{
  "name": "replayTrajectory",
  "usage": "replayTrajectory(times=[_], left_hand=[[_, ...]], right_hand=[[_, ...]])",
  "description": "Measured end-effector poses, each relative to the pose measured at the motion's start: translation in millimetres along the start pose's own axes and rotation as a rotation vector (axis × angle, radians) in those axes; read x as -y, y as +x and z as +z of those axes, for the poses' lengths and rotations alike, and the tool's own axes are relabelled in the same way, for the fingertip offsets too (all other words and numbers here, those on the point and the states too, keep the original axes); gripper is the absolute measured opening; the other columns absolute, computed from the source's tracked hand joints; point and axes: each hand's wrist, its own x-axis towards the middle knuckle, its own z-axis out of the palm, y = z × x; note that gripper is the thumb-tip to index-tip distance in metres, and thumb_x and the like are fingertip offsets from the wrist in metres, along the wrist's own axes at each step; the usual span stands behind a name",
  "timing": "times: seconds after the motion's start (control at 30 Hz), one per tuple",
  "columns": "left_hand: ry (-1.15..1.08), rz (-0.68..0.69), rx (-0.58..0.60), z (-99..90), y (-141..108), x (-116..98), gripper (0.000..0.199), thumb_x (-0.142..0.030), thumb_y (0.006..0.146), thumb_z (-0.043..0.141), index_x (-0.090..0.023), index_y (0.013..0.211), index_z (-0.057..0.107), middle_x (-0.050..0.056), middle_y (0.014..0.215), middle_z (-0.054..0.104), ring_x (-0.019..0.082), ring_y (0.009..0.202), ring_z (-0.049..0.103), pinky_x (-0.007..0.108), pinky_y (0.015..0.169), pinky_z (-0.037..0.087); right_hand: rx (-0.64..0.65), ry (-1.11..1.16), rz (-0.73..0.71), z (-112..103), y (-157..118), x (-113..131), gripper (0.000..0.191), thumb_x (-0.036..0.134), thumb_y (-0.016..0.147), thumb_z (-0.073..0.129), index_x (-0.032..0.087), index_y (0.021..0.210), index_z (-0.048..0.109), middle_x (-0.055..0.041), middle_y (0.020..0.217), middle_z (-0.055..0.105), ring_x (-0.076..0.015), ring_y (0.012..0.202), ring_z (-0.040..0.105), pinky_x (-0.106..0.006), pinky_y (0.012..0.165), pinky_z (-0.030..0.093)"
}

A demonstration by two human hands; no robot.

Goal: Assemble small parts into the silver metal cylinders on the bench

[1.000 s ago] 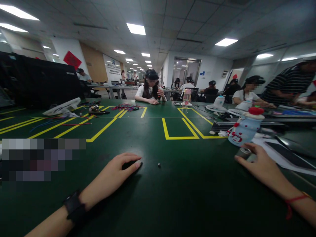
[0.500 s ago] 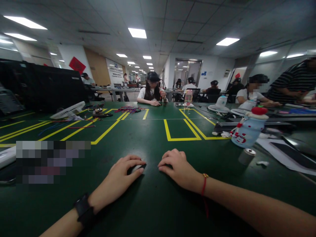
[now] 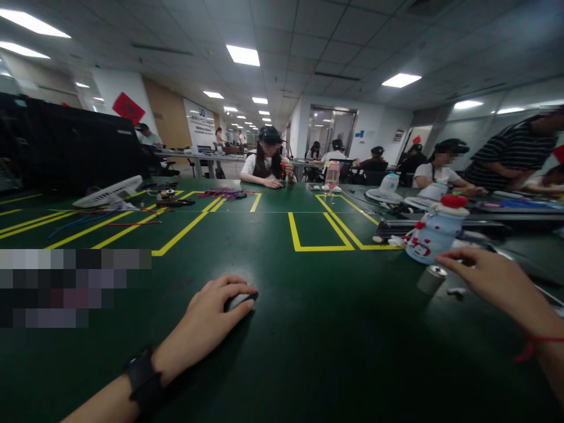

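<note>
My left hand (image 3: pixel 220 308), with a dark watch on the wrist, curls over a small grey-white object (image 3: pixel 239 301) on the green table (image 3: pixel 299 352). Fingers and thumb cover most of that object, so its kind is hidden. At the right, my right hand (image 3: pixel 489 276) hangs above the table with its fingers stretched leftward and nothing visible in them. Just below and left of its fingertips stands a short silver metal cylinder (image 3: pixel 432 280) with a dark mark on top. Behind the fingertips is a light blue bottle (image 3: pixel 434 235) with a red lid. A white scrap (image 3: pixel 458 292) lies beside the cylinder.
Yellow tape lines (image 3: pixel 326 248) mark the table. At the far left lie a white fan (image 3: pixel 110 192) and a bundle of coloured wires (image 3: pixel 224 194). A co-worker (image 3: pixel 267 161) sits across the table. More white fans (image 3: pixel 383 194) and dark rails (image 3: pixel 396 228) stand at the right.
My right hand has moved from the table's middle far to the right, up to the silver cylinder and the bottle. My left hand stays on the grey-white object. The view has shifted slightly.
</note>
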Motion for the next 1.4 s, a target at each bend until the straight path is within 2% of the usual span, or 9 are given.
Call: replayTrajectory(times=[0.1, 0.4, 0.7, 0.83, 0.97, 1.07, 1.13, 1.3, 1.4], left_hand=[[0.005, -0.002, 0.005, 0.4, 0, 0, 0.032, -0.047, 0.084, 0.046, -0.032, 0.105, 0.065, 0.003, 0.117, 0.057, 0.027, 0.108, 0.051, 0.043, 0.091, 0.042], [0.023, 0.01, -0.006, 7.0, 3, 11, 0.033, -0.05, 0.084, 0.046, -0.034, 0.106, 0.064, 0.002, 0.119, 0.055, 0.027, 0.108, 0.05, 0.044, 0.091, 0.042], [0.028, 0.007, -0.012, 7.9, 1, 11, 0.033, -0.05, 0.084, 0.046, -0.034, 0.107, 0.064, 0.002, 0.119, 0.056, 0.026, 0.108, 0.05, 0.044, 0.092, 0.041], [0.027, 0.015, -0.02, 8.4, 1, 11, 0.032, -0.048, 0.084, 0.047, -0.033, 0.105, 0.065, 0.002, 0.118, 0.056, 0.026, 0.108, 0.05, 0.043, 0.092, 0.04], [0.012, 0.01, -0.021, 7.4, 2, 9, 0.031, -0.048, 0.084, 0.046, -0.033, 0.104, 0.065, 0.001, 0.117, 0.057, 0.025, 0.107, 0.05, 0.043, 0.092, 0.04], [0.007, 0.005, -0.033, 7.5, 2, 8, 0.031, -0.047, 0.084, 0.047, -0.033, 0.104, 0.065, 0.001, 0.117, 0.057, 0.026, 0.107, 0.05, 0.043, 0.092, 0.039], [0.006, 0.001, -0.034, 7.4, 2, 8, 0.031, -0.047, 0.084, 0.046, -0.033, 0.104, 0.065, 0.001, 0.117, 0.057, 0.026, 0.106, 0.05, 0.044, 0.091, 0.039], [0.005, -0.001, -0.027, 7.1, 0, 6, 0.03, -0.048, 0.084, 0.046, -0.034, 0.104, 0.064, 0.001, 0.117, 0.056, 0.026, 0.107, 0.05, 0.044, 0.091, 0.039], [0.016, 0.003, -0.032, 8.1, -1, 7, 0.029, -0.047, 0.084, 0.047, -0.035, 0.104, 0.065, 0.0, 0.117, 0.056, 0.025, 0.107, 0.05, 0.044, 0.092, 0.038]], right_hand=[[0.102, 0.09, -0.02, 6, -1, -9, 0.041, 0.059, 0.07, 0.053, 0.024, 0.085, 0.07, -0.0085, 0.086, 0.068, -0.0232, 0.073, 0.059, -0.035, 0.065, 0.038], [0.062, 0.086, 0.041, 2, -8, -1, 0.037, 0.055, 0.07, 0.056, 0.025, 0.085, 0.071, -0.0084, 0.087, 0.068, -0.0234, 0.074, 0.06, -0.035, 0.067, 0.038], [0.199, 0.198, 0.152, 5, -1, -5, 0.05, 0.062, 0.063, 0.058, 0.022, 0.09, 0.071, -0.0105, 0.093, 0.068, -0.0257, 0.077, 0.06, -0.036, 0.069, 0.04], [0.183, 0.407, 0.097, 15, -9, -21, 0.052, 0.055, 0.066, 0.06, 0.028, 0.109, 0.064, -0.008, 0.116, 0.061, -0.0291, 0.101, 0.057, -0.038, 0.078, 0.042], [0.173, 0.425, 0.09, 21, -24, -21, 0.066, 0.052, 0.062, 0.066, 0.026, 0.121, 0.055, -0.0123, 0.104, 0.066, -0.029, 0.093, 0.062, -0.04, 0.076, 0.045], [0.088, 0.309, -0.003, 21, -33, 9, 0.055, 0.051, 0.066, 0.063, 0.022, 0.113, 0.062, -0.0134, 0.097, 0.068, -0.0272, 0.086, 0.064, -0.039, 0.074, 0.046], [0.054, 0.384, -0.084, 20, -41, 45, 0.053, 0.049, 0.069, 0.062, 0.022, 0.115, 0.059, -0.0116, 0.098, 0.067, -0.0243, 0.085, 0.065, -0.037, 0.075, 0.048], [0.271, 0.799, -0.413, 30, -70, 157, 0.049, 0.04, 0.074, 0.061, 0.021, 0.118, 0.054, -0.0071, 0.108, 0.064, -0.0178, 0.088, 0.064, -0.033, 0.079, 0.053], [0.344, 0.905, -0.597, 41, -86, 208, 0.043, 0.032, 0.075, 0.062, 0.021, 0.116, 0.056, -0.0058, 0.11, 0.062, -0.0146, 0.089, 0.063, -0.031, 0.083, 0.052]])
